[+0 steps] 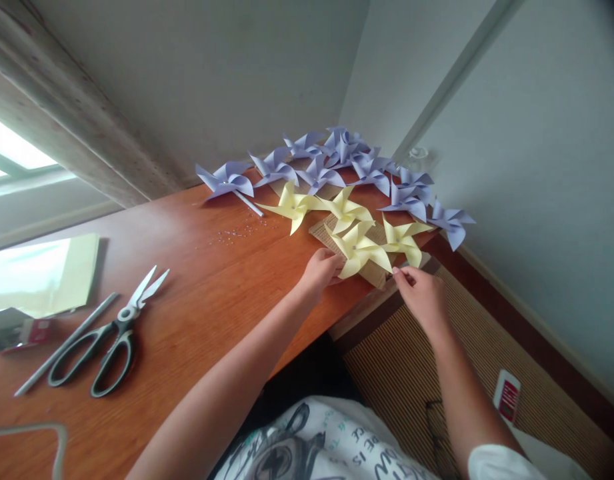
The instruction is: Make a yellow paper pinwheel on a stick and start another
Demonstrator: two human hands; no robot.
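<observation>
Yellow paper pinwheel (359, 252) pinched between left hand (321, 268) and right hand (421, 293).

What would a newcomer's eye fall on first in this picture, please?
Probably the lilac paper pinwheels fanned along the desk's far edge, with four yellow pinwheels before them. The left hand and right hand touch the nearest yellow one. Black-handled scissors lie far left.

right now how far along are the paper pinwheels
Done: a row of purple pinwheels lies along the back of the wooden table, with three yellow pinwheels in front. In hand: the left hand and right hand both touch a fourth yellow pinwheel at the table edge. Left: cannot tell; the scissors and pale paper sheet lie aside.
</observation>
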